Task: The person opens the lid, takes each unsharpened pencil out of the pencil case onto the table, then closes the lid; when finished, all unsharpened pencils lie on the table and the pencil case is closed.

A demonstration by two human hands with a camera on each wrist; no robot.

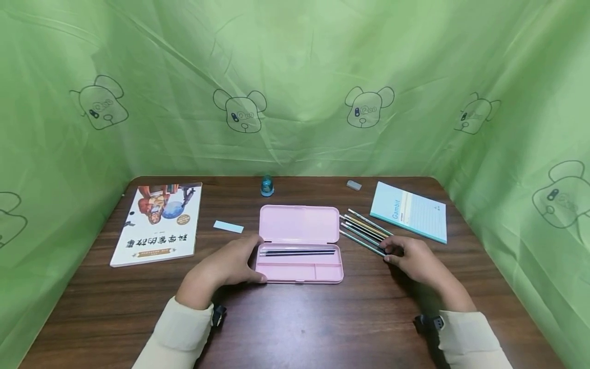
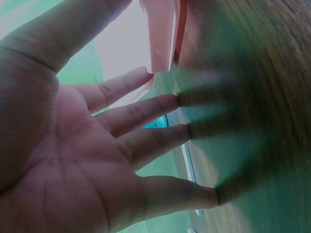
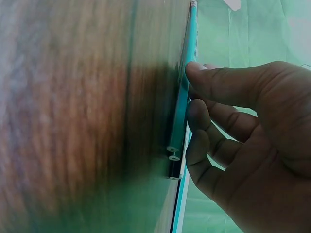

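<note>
A pink pencil case (image 1: 298,224) lies open on the table, its lid folded back. Several dark pencils (image 1: 297,252) rest in its long far compartment; the two near compartments hold nothing. My left hand (image 1: 235,261) rests at the case's left side, thumb by the near corner, with fingers spread and straight in the left wrist view. To the right of the case, several pencils (image 1: 361,224) lie slanted in a loose bunch. At their near ends is my right hand (image 1: 412,259), fingers curled. Its thumb and fingers pinch a teal pencil (image 3: 181,111) at the bunch's edge.
A picture-covered book (image 1: 161,225) lies at the left, with a pale blue strip (image 1: 228,226) between it and the case. Behind the case stands a blue pencil sharpener (image 1: 267,186). A grey eraser (image 1: 354,185) and a light blue notebook (image 1: 409,211) lie at the back right.
</note>
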